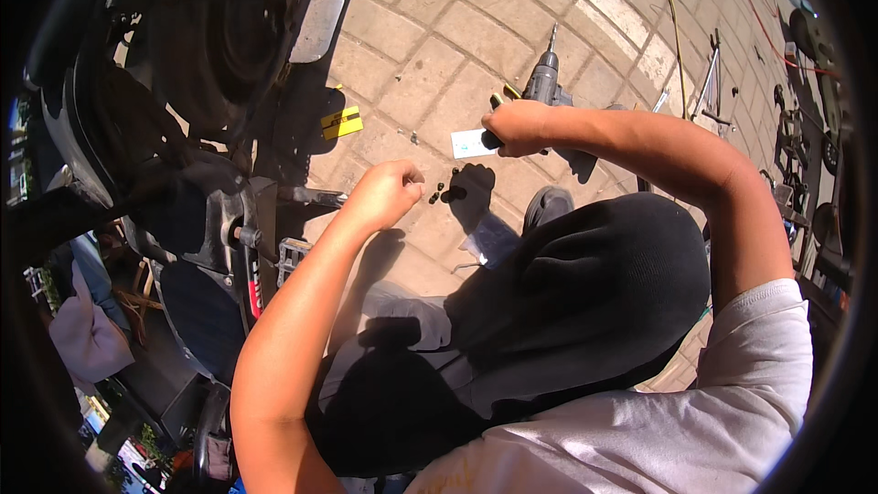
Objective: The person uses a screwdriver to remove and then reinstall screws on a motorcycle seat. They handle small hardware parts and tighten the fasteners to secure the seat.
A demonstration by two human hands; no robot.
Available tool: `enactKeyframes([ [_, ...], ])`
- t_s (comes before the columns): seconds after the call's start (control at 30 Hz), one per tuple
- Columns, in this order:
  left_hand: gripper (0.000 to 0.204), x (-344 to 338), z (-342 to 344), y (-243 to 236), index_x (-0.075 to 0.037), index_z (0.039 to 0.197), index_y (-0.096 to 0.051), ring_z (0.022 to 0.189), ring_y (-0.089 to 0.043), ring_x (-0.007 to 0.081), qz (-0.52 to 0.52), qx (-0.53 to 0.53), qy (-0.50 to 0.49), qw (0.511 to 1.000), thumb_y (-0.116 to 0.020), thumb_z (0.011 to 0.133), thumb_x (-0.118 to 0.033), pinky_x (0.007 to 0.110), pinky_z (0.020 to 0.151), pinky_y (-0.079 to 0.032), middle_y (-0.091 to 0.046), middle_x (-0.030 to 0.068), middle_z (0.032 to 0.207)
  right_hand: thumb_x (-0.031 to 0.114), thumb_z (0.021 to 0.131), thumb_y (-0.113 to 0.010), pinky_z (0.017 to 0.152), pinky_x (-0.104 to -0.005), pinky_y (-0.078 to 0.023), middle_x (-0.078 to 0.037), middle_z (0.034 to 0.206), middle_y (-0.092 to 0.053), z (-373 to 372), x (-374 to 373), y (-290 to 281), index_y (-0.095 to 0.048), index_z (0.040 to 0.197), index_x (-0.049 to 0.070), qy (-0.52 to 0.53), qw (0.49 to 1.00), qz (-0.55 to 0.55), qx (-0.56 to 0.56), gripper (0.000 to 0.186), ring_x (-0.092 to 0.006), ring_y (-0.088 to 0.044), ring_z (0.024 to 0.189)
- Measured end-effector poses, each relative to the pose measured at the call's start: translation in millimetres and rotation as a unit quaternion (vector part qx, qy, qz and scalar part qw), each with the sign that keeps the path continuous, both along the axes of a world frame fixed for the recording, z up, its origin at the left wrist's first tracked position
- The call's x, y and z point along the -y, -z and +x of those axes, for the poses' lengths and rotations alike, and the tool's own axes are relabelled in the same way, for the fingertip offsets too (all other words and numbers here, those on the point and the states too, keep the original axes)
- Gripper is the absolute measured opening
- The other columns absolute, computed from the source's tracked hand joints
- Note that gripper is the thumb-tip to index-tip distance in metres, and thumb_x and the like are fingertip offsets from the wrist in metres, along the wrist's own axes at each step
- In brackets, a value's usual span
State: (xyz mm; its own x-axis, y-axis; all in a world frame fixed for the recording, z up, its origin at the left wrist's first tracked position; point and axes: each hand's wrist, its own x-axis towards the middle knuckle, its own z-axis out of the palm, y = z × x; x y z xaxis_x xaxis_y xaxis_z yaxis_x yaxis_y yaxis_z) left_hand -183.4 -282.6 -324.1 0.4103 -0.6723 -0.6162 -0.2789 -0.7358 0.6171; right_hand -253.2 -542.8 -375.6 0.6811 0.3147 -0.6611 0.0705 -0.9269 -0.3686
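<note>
A person crouches beside a motorcycle (183, 128), left hand (389, 194) pinching up small black screws (446, 192), right hand (517, 126) gripping a cordless drill (545, 80); driving them seemingly follows.

Rough paving (457, 37), metal drill bit (552, 34)

Open paving (457, 27) lies ahead toward the far edge. The motorcycle (183, 82) blocks the left side; a drill (544, 80) and small dark bolts (446, 192) lie mid-pavement, tools (709, 91) and cables crowd the right edge.
</note>
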Motion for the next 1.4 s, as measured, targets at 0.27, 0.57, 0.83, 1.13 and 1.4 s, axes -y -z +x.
enactKeyframes([
  [0.27,0.03,-23,-109,166,-0.005,0.108,-0.063,0.09,-0.062,0.0382,-0.061,0.219,-0.172,0.959,-0.072,0.08,-0.008,0.043,0.077,-0.051,-0.058,0.0183,0.102,0.016,0.081,-0.058,0.08,-0.0431,-0.047,-0.012,0.094,-0.057,-75,-60,103,-0.061,0.088,0.005,0.053,0.955,0.129,0.261,0.014,-0.0314,-0.059,0.093],
  [0.57,0.01,-35,-116,178,-0.002,0.097,-0.064,0.081,-0.064,0.0261,-0.077,0.097,-0.287,0.95,-0.065,0.087,-0.004,0.035,0.071,-0.052,-0.061,0.0112,0.089,0.014,0.081,-0.063,0.072,-0.0438,-0.05,-0.015,0.087,-0.06,-48,-77,128,-0.061,0.088,0.003,0.075,0.961,0.186,0.189,0.013,-0.0358,-0.062,0.084],
  [0.83,0.005,-67,-111,173,-0.007,0.091,-0.06,0.074,-0.055,0.0164,-0.291,-0.503,-0.616,0.532,-0.061,0.086,-0.009,0.028,0.068,-0.048,-0.058,0.004,0.084,0.021,0.089,-0.061,0.053,-0.0258,-0.042,-0.002,0.063,-0.058,-53,-55,118,-0.063,0.081,0.004,0.335,0.797,0.423,-0.271,0.019,-0.0091,-0.053,0.056],
  [1.13,0.017,-29,-128,179,-0.001,0.096,-0.059,0.06,-0.05,0.0126,-0.044,-0.062,-0.439,0.895,-0.067,0.082,-0.007,0.027,0.058,-0.044,-0.051,0.0022,0.067,0.02,0.078,-0.071,0.069,-0.0425,-0.051,-0.013,0.091,-0.062,-71,-82,124,-0.061,0.096,0.005,0.136,0.949,0.249,0.137,0.025,-0.0352,-0.063,0.082],
  [1.4,0.029,2,-139,179,0.0,0.104,-0.058,0.094,-0.061,0.0396,-0.025,0.163,-0.332,0.929,-0.068,0.078,-0.002,0.045,0.08,-0.05,-0.062,0.0224,0.1,0.016,0.084,-0.058,0.076,-0.042,-0.052,-0.013,0.097,-0.056,-81,-103,120,-0.058,0.098,0.005,0.109,0.97,0.132,0.175,0.019,-0.0327,-0.06,0.094],
])
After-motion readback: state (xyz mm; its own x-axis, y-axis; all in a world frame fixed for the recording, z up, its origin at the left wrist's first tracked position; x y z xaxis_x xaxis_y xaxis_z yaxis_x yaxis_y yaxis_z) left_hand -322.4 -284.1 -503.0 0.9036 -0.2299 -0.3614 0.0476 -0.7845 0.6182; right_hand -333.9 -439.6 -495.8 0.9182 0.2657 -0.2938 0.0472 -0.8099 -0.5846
